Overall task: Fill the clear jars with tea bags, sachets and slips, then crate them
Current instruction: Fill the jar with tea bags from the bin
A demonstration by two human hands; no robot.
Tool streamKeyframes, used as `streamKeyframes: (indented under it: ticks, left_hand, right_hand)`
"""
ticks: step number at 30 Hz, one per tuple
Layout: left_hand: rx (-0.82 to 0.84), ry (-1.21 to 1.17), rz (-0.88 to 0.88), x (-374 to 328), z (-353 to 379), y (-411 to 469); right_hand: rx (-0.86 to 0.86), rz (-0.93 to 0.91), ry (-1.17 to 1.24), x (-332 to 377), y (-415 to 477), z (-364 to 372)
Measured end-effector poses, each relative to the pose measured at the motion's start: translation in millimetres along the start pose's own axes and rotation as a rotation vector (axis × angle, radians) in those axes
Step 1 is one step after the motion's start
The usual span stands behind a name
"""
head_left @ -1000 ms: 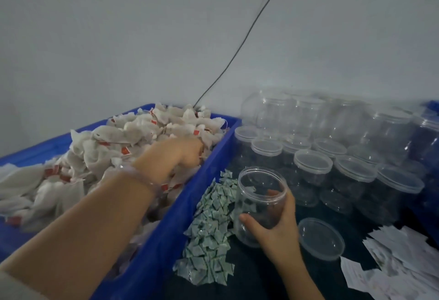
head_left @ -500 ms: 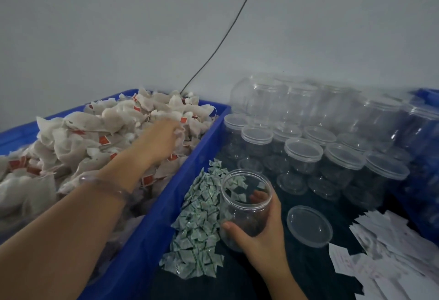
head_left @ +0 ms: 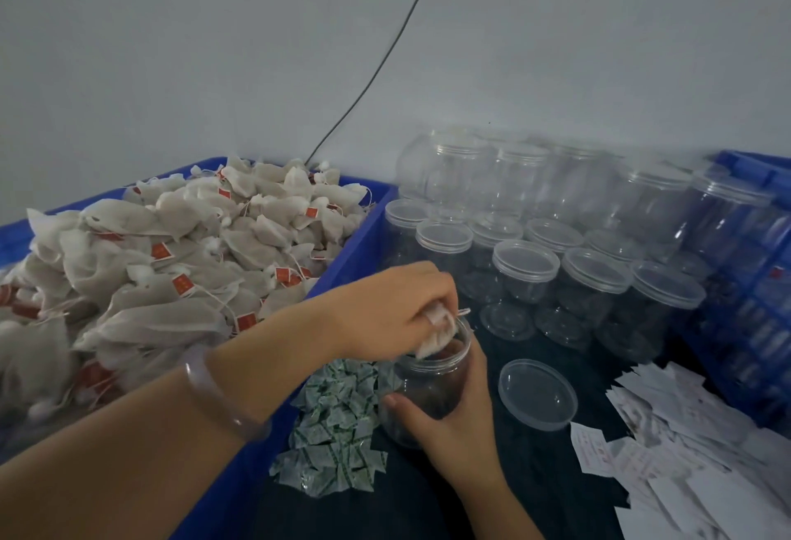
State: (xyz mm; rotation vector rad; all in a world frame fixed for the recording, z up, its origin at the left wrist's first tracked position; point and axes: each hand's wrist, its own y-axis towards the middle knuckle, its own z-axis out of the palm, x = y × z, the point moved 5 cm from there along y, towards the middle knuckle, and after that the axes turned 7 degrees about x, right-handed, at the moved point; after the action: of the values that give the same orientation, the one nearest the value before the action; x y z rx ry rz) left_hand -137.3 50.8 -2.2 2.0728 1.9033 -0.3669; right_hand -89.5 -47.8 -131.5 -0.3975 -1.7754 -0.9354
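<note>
Dark tabletop (head_left: 492, 479) bears clear jar (head_left: 430, 387) (gauzy bags (head_left: 436, 327) atop).

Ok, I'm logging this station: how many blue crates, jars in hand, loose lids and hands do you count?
Blue crates: 2
Held jar: 1
Loose lid: 1
Hands: 2, left hand with tea bags, right hand round the held jar
Total: 6

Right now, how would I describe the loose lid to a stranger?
Look at the dark table in front of the lidded jars. Just right of the open jar that the right hand holds lies the loose lid. It alone lies flat on no jar.
</note>
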Motion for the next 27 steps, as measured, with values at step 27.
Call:
streamKeyframes:
  ticks: [27]
  left_hand:
    - [-0.112,0.41,-0.662,152.7,-12.6,-23.6]
  right_hand:
    - [0.006,0.003,0.013,1.7,-1.3,-2.6]
